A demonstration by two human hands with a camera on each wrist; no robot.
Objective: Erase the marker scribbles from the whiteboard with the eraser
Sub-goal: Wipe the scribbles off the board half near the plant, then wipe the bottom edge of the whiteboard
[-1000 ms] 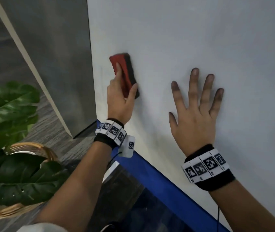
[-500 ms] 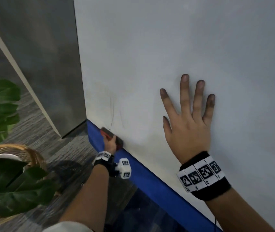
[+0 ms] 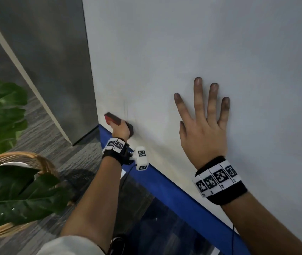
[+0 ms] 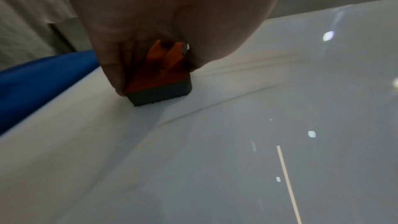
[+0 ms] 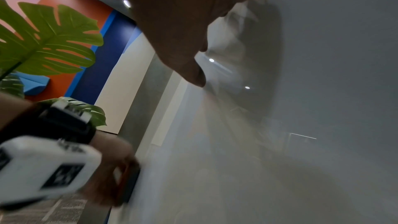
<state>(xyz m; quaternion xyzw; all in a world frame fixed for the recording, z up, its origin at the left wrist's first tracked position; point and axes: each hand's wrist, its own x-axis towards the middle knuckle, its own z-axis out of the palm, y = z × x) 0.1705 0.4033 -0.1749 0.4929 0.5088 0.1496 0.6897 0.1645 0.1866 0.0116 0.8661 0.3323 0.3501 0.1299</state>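
Observation:
My left hand [image 3: 120, 130] grips a red-backed eraser [image 3: 110, 118] with a dark felt pad [image 4: 160, 95], pressed flat against the whiteboard [image 3: 183, 52] near its lower left corner, just above the blue strip [image 3: 174, 194]. Faint grey marker streaks [image 3: 127, 109] run up the board above the eraser; in the left wrist view thin lines [image 4: 247, 69] trail away from the eraser. My right hand [image 3: 202, 126] lies flat on the board to the right, fingers spread and straight, tips smudged dark. The blurred left hand [image 5: 114, 163] also shows in the right wrist view.
A grey panel [image 3: 41, 61] stands left of the board's edge. A leafy plant [image 3: 4, 162] in a wicker basket [image 3: 26, 159] sits on the grey carpet [image 3: 58, 150] at the left. Below the blue strip is dark glass [image 3: 155, 227].
My left hand swept the eraser down from the upper left of the board to its bottom edge, then a little up. The right hand stayed flat on the board.

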